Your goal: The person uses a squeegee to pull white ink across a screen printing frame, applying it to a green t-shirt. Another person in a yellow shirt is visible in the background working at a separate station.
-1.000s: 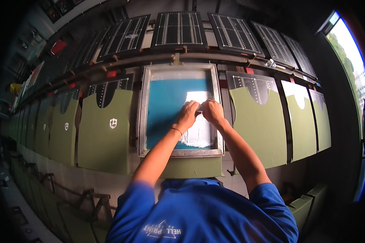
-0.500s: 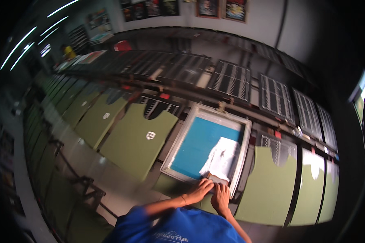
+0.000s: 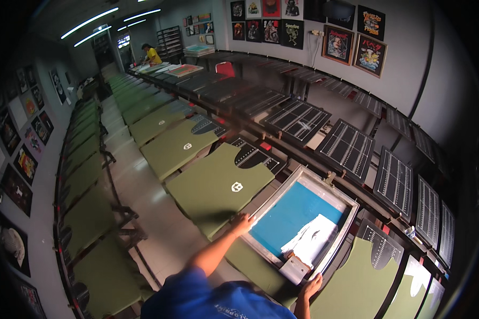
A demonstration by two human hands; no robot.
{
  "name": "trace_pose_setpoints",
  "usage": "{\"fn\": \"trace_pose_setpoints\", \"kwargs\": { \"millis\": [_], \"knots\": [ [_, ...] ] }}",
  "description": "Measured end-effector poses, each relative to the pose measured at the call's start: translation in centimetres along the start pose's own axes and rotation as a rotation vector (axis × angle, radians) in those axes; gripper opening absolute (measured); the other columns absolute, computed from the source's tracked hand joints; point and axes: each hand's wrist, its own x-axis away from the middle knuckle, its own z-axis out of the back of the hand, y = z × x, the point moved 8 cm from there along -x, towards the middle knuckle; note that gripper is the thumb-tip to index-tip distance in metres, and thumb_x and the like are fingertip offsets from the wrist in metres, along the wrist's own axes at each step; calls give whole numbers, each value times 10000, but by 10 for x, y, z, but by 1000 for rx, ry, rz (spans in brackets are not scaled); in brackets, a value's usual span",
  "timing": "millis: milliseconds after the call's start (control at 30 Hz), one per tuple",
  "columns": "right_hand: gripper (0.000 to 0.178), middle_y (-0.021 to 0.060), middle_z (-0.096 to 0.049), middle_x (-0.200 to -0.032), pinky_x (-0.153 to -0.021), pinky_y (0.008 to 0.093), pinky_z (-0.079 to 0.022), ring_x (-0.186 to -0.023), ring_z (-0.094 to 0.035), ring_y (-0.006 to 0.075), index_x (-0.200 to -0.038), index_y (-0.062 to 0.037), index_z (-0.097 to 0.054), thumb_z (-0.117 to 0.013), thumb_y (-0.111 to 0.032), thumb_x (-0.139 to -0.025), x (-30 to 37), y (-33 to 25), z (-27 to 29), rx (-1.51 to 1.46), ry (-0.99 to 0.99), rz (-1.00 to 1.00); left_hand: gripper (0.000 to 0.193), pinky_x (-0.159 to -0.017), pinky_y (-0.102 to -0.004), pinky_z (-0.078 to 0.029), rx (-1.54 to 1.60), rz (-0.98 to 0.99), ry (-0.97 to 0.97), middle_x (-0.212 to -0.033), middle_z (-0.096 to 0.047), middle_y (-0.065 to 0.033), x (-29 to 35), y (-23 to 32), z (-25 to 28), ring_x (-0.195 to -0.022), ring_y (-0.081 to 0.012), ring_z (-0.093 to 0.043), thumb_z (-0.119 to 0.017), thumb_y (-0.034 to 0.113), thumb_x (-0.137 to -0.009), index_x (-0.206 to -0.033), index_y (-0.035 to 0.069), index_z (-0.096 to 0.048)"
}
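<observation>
A screen printing frame [image 3: 343,198] with blue mesh lies tilted in view over a green fabric piece [image 3: 261,268], part of which shows below its near edge. White ink [image 3: 315,236] covers the mesh's right part. A squeegee [image 3: 294,269] with a pale grip and a brown-stained edge rests inside the frame at its near end, with neither hand on it. My left hand [image 3: 243,224] is closed around the frame's left side. At the near right corner my right hand [image 3: 312,286] grips the rim, its fingers partly hidden.
Green fabric pieces [image 3: 213,183] with small white badges lie on boards to the left; another green piece [image 3: 356,282] lies to the right. Black boards [image 3: 346,149] line the far side beyond a rail. A person in yellow [image 3: 153,55] stands far off by a red chair [image 3: 225,69].
Both hands have left the squeegee, which stays in the frame. My left hand has moved to the frame's left side, my right to its near right corner. The view has turned left.
</observation>
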Motion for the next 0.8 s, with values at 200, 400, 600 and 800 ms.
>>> {"fn": "trace_pose_setpoints", "kwargs": {
  "millis": [200,400,600,800],
  "knots": [
    [443,142,-648,-1017,-837,332,-455,-915,-580,196,-1126,90,-623,-495,-325,-1038,-16,25,-3,-31,-82,24,427,-798,-477,-497,191,74,-128,-940,-665,-230,6,-22,-23,-891,-410,-635,-570,427,-949,-932,12,-671],
    [422,-21,-450,-716,-592,305,-358,-681,-390,90,-775,-47,-497,-460,-367,-1047,3,-32,10,-76,-111,97,496,-980,-424,-478,258,253,-350,-1189,-659,-229,5,-30,-16,-1126,-389,-621,-505,420,-972,-1183,0,-663],
    [387,-77,-415,-700,-545,256,-280,-649,-332,45,-772,-87,-516,-489,-360,-1044,2,-22,91,-299,-90,-60,520,-963,-439,-476,253,121,-191,-1138,-668,-259,49,4,-39,-1099,-385,-631,-413,402,-1020,-1129,-41,-664],
    [367,-88,-461,-700,-553,240,-291,-634,-371,30,-808,-88,-589,-485,-342,-1051,-42,42,266,-283,52,-46,642,-971,-443,-462,395,371,-350,-1179,-643,-278,164,172,-94,-1129,-410,-606,-367,505,-1022,-1207,-51,-630]
  ]
}}
